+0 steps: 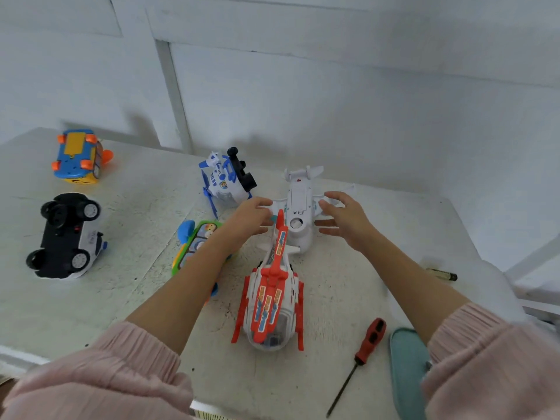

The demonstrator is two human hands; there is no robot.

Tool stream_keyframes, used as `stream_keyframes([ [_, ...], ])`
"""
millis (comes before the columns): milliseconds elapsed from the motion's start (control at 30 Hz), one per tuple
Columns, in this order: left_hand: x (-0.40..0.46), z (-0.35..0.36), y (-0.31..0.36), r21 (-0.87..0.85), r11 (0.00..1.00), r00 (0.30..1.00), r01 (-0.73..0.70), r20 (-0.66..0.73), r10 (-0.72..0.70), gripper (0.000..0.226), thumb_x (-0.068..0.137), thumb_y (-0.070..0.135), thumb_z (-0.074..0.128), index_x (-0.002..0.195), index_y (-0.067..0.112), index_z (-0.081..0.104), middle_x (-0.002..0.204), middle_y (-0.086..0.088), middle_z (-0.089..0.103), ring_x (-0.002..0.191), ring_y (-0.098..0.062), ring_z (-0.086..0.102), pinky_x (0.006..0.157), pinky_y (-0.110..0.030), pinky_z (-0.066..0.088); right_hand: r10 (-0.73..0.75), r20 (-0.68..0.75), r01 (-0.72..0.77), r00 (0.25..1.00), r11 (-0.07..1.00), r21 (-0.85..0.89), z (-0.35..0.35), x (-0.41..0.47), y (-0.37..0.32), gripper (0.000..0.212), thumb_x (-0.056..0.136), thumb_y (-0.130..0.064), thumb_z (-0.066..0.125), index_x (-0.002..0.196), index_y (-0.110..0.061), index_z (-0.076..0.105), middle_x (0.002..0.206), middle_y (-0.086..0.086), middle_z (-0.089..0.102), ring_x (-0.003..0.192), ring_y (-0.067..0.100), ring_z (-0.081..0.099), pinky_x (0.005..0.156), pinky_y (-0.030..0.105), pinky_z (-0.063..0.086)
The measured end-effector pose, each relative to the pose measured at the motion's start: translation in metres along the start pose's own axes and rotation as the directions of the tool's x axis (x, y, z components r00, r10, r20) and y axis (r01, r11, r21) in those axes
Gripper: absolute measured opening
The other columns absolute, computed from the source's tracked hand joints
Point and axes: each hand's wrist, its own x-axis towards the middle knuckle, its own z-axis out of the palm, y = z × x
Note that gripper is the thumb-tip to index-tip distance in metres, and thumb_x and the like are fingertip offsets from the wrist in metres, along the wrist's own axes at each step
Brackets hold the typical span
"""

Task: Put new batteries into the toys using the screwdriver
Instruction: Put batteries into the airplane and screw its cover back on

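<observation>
White plane (298, 207) belly-up between both hands, long axis running away from the person. Left hand (253, 218) and right hand (344, 221) flank it, grip wide, holding nothing; screwdriver (360, 359) nearer right.

Soft, even daylight fills my view, bright but flat and a little cool, with no glare anywhere. Shadows are faint: a diffuse grey patch lies on the wall (333, 110) behind the table (145, 298), and pale smudges sit under the toys. The wide lens bends everything, so the wall's panel lines bow and the table edges curve away toward the corners. My hands, the left (253, 221) and the right (345, 221), look slightly smeared, their fingertips soft. The red helicopter (272, 294) at centre is reasonably crisp, while my pink sleeves (103, 377) at the bottom are blurred. Overall detail is mushy and compressed.
</observation>
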Motion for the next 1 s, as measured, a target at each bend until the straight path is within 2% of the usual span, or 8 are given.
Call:
stream_keyframes([
  [133, 0.005, 0.001, 0.002, 0.002, 1.0, 1.0, 0.001, -0.014, -0.001, 0.035, 0.096, 0.005, 0.045, 0.132, 0.009, 0.046, 0.123, -0.016, 0.057, 0.108, -0.025, 0.06, 0.086, -0.03, 0.049, -0.01, -0.022, 0.011, 1.0, 0.998, 0.055, 0.009, 0.007, 0.001, 0.03, 0.092, -0.017, 0.055, 0.121, -0.018, 0.048, 0.119, 0.012, 0.052, 0.084, 0.023, 0.063, 0.061, 0.027, 0.056],
  [267, 0.005, 0.002, 0.004, 0.015, 1.0, 1.0, -0.019, -0.022, 0.019, 0.035, 0.097, 0.004, 0.044, 0.131, 0.009, 0.047, 0.123, -0.015, 0.056, 0.105, -0.024, 0.06, 0.088, -0.031, 0.049, 0.017, -0.111, -0.005, 0.994, 0.994, 0.108, 0.016, 0.011, 0.002, 0.023, 0.091, -0.007, 0.055, 0.11, -0.02, 0.05, 0.128, 0.015, 0.047, 0.096, 0.03, 0.062, 0.051, 0.021, 0.055],
  [400, 0.002, 0.004, 0.011, 0.025, 0.996, 0.996, -0.091, -0.013, 0.091, 0.035, 0.096, 0.002, 0.043, 0.13, 0.01, 0.048, 0.128, -0.011, 0.053, 0.1, -0.019, 0.059, 0.091, -0.033, 0.049, 0.048, -0.17, -0.011, 0.984, 0.978, 0.209, 0.01, 0.011, 0.001, 0.026, 0.091, -0.004, 0.052, 0.115, -0.014, 0.052, 0.122, 0.016, 0.051, 0.092, 0.029, 0.064, 0.062, 0.03, 0.057],
  [500, -0.002, 0.007, 0.022, 0.034, 0.985, 0.985, -0.171, -0.026, 0.172, 0.035, 0.095, 0.002, 0.048, 0.128, 0.013, 0.05, 0.131, -0.008, 0.05, 0.108, -0.021, 0.056, 0.087, -0.032, 0.047, 0.031, -0.208, 0.026, 0.978, 0.964, 0.265, 0.0, 0.008, -0.006, 0.028, 0.091, -0.004, 0.053, 0.117, -0.012, 0.051, 0.115, 0.02, 0.056, 0.091, 0.029, 0.065, 0.069, 0.036, 0.058],
  [667, -0.015, 0.012, 0.045, 0.078, 0.945, 0.947, -0.318, -0.021, 0.32, 0.039, 0.094, 0.008, 0.055, 0.13, 0.022, 0.05, 0.137, -0.004, 0.044, 0.106, -0.021, 0.056, 0.089, -0.032, 0.048, -0.055, -0.233, 0.142, 0.971, 0.915, 0.378, -0.017, -0.009, -0.036, 0.021, 0.09, -0.003, 0.054, 0.11, -0.01, 0.049, 0.11, 0.018, 0.058, 0.09, 0.029, 0.065, 0.073, 0.041, 0.057],
  [800, -0.032, 0.009, 0.073, 0.08, 0.901, 0.904, -0.427, 0.018, 0.427, 0.05, 0.091, 0.018, 0.061, 0.137, 0.029, 0.043, 0.135, 0.0, 0.043, 0.096, -0.007, 0.058, 0.086, -0.027, 0.049, -0.164, -0.262, 0.264, 0.951, 0.873, 0.409, -0.028, -0.028, -0.063, 0.02, 0.091, -0.002, 0.052, 0.109, -0.009, 0.049, 0.108, 0.017, 0.057, 0.089, 0.029, 0.065, 0.074, 0.042, 0.057],
  [933, -0.054, 0.011, 0.095, 0.027, 0.856, 0.855, -0.516, 0.083, 0.513, 0.067, 0.083, 0.026, 0.069, 0.14, 0.039, 0.035, 0.137, 0.003, 0.044, 0.107, -0.01, 0.058, 0.09, -0.031, 0.049, -0.261, -0.262, 0.355, 0.929, 0.831, 0.429, -0.038, -0.051, -0.081, 0.019, 0.091, -0.002, 0.052, 0.108, -0.01, 0.05, 0.108, 0.018, 0.059, 0.093, 0.03, 0.065, 0.076, 0.044, 0.057],
  [1000, -0.063, 0.02, 0.099, 0.022, 0.848, 0.84, -0.529, 0.154, 0.52, 0.078, 0.076, 0.034, 0.072, 0.14, 0.045, 0.029, 0.142, 0.002, 0.041, 0.109, -0.011, 0.057, 0.083, -0.026, 0.051, -0.305, -0.244, 0.384, 0.921, 0.816, 0.432, -0.041, -0.061, -0.087, 0.018, 0.091, -0.002, 0.052, 0.107, -0.011, 0.051, 0.105, 0.018, 0.06, 0.093, 0.03, 0.065, 0.075, 0.043, 0.057],
])
